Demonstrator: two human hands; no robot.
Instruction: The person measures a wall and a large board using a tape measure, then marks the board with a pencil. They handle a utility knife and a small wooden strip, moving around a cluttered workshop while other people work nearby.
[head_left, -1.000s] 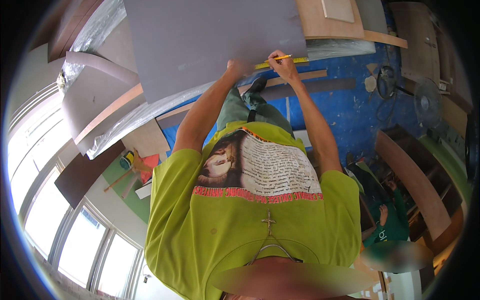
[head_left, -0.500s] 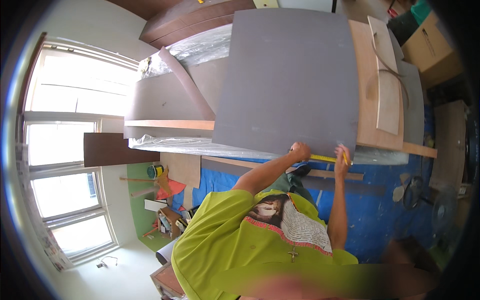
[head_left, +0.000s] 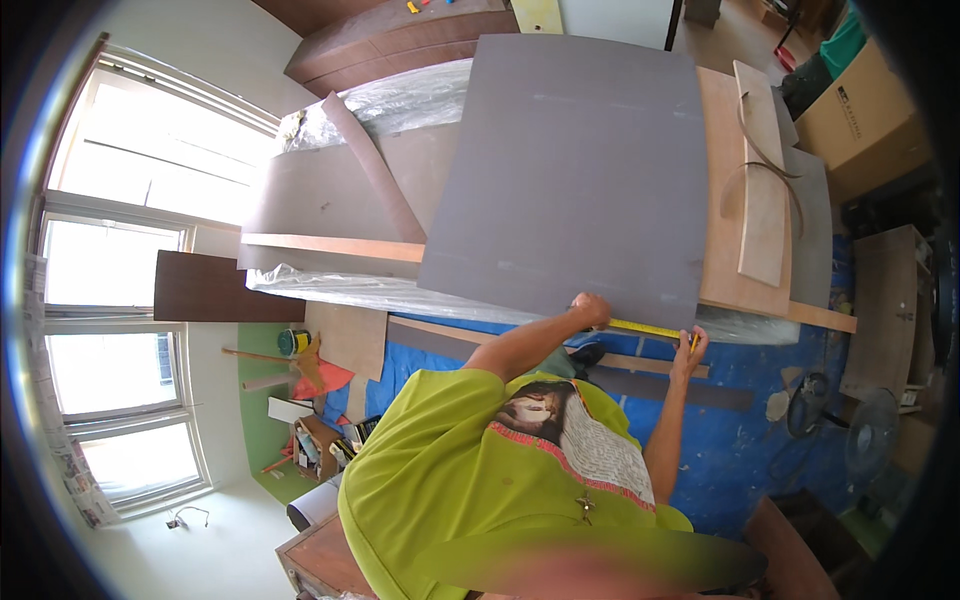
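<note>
A large grey-brown panel (head_left: pixel 575 170) lies on top of a stack in front of me. Along its near edge runs a yellow tape measure (head_left: pixel 646 328), drawn out between my hands. My left hand (head_left: pixel 592 311) is closed at the tape's left end by the panel edge; the case is mostly hidden in the fist. At the panel's near right corner, my right hand (head_left: pixel 691 352) pinches the tape's other end. A thin yellow stick (head_left: pixel 695 343), perhaps a pencil, shows between its fingers.
Right of the panel lie a pale wood strip (head_left: pixel 762 180) and curled edging strips (head_left: pixel 765 150). Clear plastic wrap (head_left: pixel 340 292) hangs along the stack's near side. Blue sheeting (head_left: pixel 715 440) covers the floor. A fan (head_left: pixel 870 435) and a cardboard box (head_left: pixel 860 125) stand at right.
My right hand has turned and moved down slightly, now at the tape by the corner; the yellow stick shows less. My left hand keeps its grip. The whole view has shifted a little.
</note>
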